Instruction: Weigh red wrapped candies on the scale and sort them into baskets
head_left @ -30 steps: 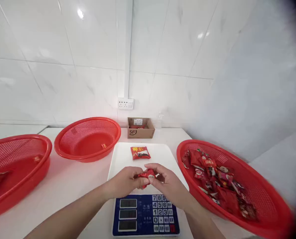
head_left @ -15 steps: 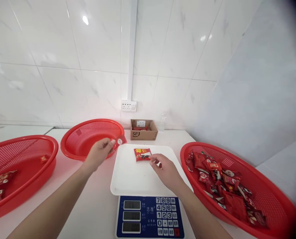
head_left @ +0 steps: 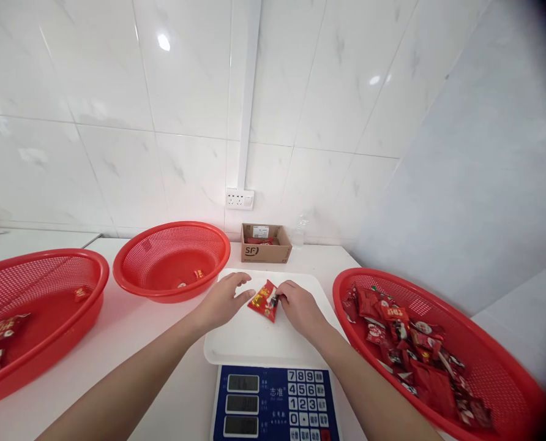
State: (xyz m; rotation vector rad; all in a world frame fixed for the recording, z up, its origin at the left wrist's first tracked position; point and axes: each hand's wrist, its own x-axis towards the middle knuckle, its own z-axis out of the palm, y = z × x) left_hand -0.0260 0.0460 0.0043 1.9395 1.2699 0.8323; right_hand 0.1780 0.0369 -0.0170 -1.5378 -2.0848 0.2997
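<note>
A red snack packet (head_left: 264, 300) with yellow lettering is tilted above the white tray (head_left: 250, 346) of a weighing scale. The fingers of my right hand (head_left: 299, 309) pinch the packet's right edge. My left hand (head_left: 224, 298) is at the packet's left, thumb and fingers apart, holding nothing. Below the tray is the scale's blue panel (head_left: 277, 401), with three displays and a keypad. The round red basket (head_left: 135, 251) behind my left hand contains a few small packets.
An oval red basket (head_left: 497, 349) full of mixed red packets stands at the right. Another red basket (head_left: 84, 306) at the left holds several packets. A small cardboard box (head_left: 273, 253) and a clear plastic bottle (head_left: 299, 231) stand by the tiled wall.
My left hand has let go of a small red packet at the round basket and moved right to the tray. My right hand has lifted and turned the packet there.
</note>
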